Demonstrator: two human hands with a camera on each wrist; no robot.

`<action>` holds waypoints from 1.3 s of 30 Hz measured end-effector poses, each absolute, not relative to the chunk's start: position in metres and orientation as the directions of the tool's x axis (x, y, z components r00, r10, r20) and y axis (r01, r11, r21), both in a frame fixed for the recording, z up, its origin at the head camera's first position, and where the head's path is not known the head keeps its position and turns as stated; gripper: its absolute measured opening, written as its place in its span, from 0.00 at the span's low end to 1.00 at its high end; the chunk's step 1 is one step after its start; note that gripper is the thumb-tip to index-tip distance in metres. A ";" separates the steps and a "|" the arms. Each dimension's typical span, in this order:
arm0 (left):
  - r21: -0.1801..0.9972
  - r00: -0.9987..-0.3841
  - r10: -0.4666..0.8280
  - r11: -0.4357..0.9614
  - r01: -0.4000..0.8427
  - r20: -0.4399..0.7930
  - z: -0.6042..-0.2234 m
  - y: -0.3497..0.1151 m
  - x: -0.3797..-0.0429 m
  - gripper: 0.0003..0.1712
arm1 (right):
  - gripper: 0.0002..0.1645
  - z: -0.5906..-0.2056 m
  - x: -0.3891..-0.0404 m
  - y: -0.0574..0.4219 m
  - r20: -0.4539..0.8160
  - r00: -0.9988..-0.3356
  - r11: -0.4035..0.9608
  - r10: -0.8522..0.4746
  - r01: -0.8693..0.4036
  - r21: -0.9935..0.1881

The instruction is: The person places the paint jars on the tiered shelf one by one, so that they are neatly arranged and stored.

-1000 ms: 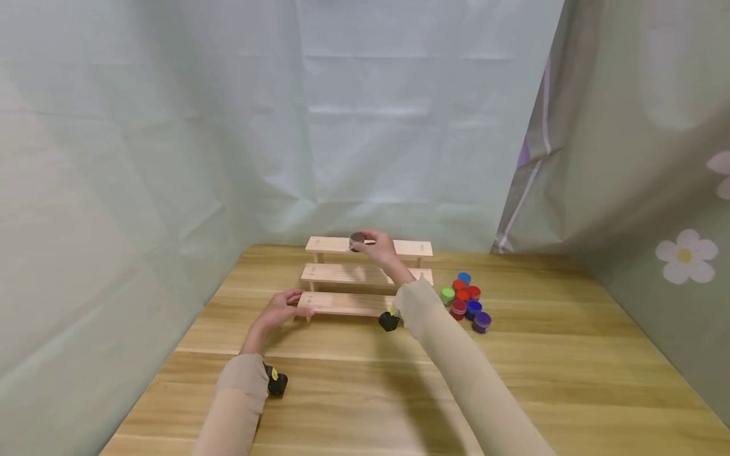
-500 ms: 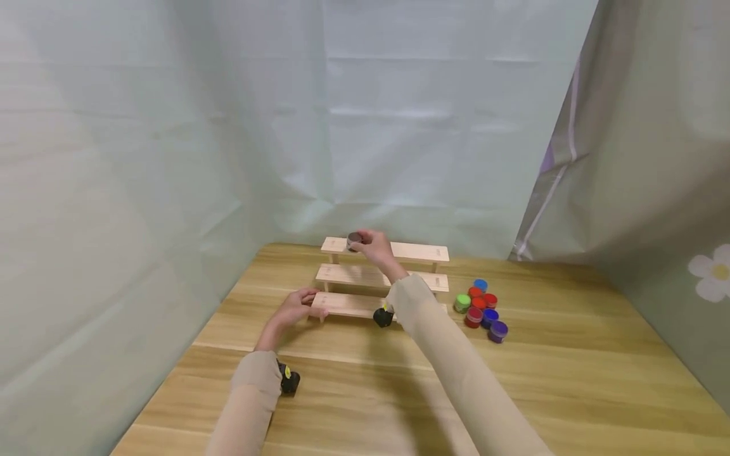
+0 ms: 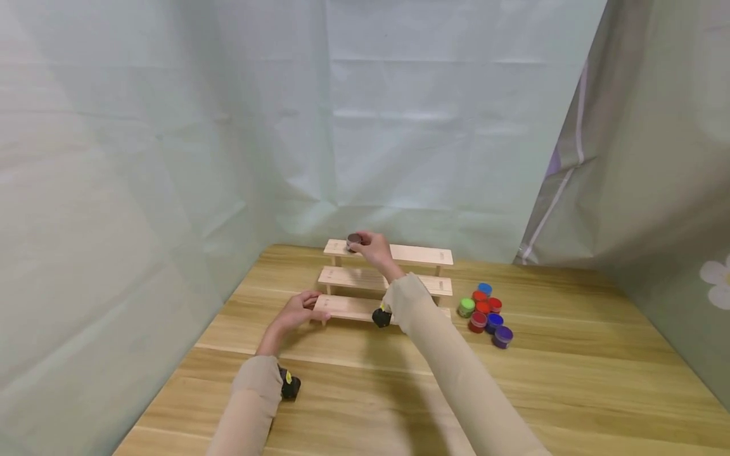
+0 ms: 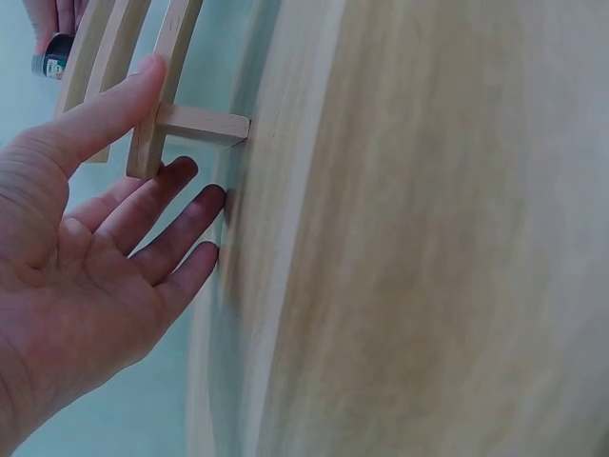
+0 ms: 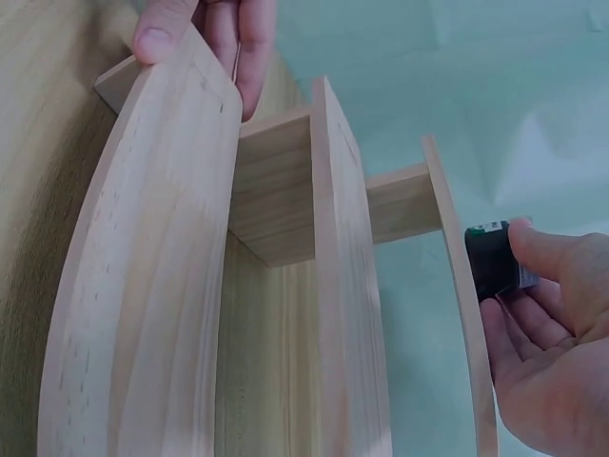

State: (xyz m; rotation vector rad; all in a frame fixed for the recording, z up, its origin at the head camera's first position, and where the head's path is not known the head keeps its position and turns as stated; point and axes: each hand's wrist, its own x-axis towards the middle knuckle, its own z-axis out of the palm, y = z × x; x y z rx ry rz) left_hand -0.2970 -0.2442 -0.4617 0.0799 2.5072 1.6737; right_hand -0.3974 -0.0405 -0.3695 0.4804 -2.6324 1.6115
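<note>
A three-tier wooden display stand (image 3: 350, 307) stands on the table, its steps rising toward the back. My right hand (image 3: 376, 250) grips a small dark jar (image 3: 353, 242) between thumb and fingers, at the left part of the top shelf. In the right wrist view the jar (image 5: 488, 259) has its base right at the top board's surface. At the left end of the lowest shelf, my left hand (image 3: 298, 311) holds the board, thumb on the front and fingers behind. The left wrist view shows the thumb (image 4: 128, 95) against the board, with the lower fingers spread loosely.
To the right of the stand is a cluster of small paint jars: a green jar (image 3: 466, 308), a light blue jar (image 3: 485, 289), a purple jar (image 3: 502, 337), and several red and dark blue ones. A pale curtain (image 3: 393, 158) hangs behind the wooden table (image 3: 342, 392).
The right hand has carried the dark jar left along the top shelf and nearer its left end. The left hand keeps its hold. The head view has shifted, so the scene sits further right.
</note>
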 end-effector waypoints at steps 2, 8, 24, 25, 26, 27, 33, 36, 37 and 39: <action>0.922 -0.991 0.111 0.385 -0.029 -0.078 -0.463 -0.244 -0.297 0.44 | 0.26 -0.370 -0.398 -0.041 0.173 -0.951 0.424 -0.254 -0.271 -0.864; 0.919 -0.991 0.109 0.393 -0.026 -0.075 -0.464 -0.244 -0.294 0.43 | 0.27 -0.371 -0.397 -0.042 0.160 -0.948 0.410 -0.276 -0.267 -0.872; 0.947 -0.984 0.147 0.319 -0.045 -0.097 -0.461 -0.237 -0.309 0.46 | 0.34 -0.340 -0.405 0.011 0.001 -0.945 0.327 -0.326 -0.114 -0.938; 0.947 -0.983 0.158 0.319 -0.039 -0.094 -0.461 -0.236 -0.311 0.46 | 0.34 -0.339 -0.404 0.016 -0.002 -0.948 0.318 -0.320 -0.106 -0.942; 0.949 -0.982 0.163 0.313 -0.037 -0.092 -0.461 -0.235 -0.312 0.46 | 0.34 -0.338 -0.403 0.020 -0.002 -0.949 0.313 -0.314 -0.101 -0.944; 0.949 -0.982 0.167 0.312 -0.038 -0.094 -0.462 -0.235 -0.312 0.46 | 0.33 -0.338 -0.403 0.025 0.001 -0.950 0.315 -0.311 -0.104 -0.943; 0.945 -0.980 0.168 0.323 -0.052 -0.111 -0.467 -0.238 -0.312 0.46 | 0.32 -0.338 -0.397 0.047 0.020 -0.952 0.332 -0.307 -0.126 -0.935; 0.947 -0.981 0.163 0.317 -0.049 -0.105 -0.465 -0.241 -0.314 0.46 | 0.31 -0.334 -0.394 0.059 0.038 -0.953 0.339 -0.299 -0.144 -0.930; 0.948 -0.981 0.162 0.314 -0.048 -0.104 -0.464 -0.241 -0.315 0.46 | 0.31 -0.332 -0.393 0.064 0.046 -0.954 0.336 -0.295 -0.149 -0.930; 0.948 -0.981 0.163 0.314 -0.045 -0.101 -0.461 -0.241 -0.317 0.46 | 0.31 -0.329 -0.391 0.075 0.058 -0.956 0.326 -0.288 -0.155 -0.933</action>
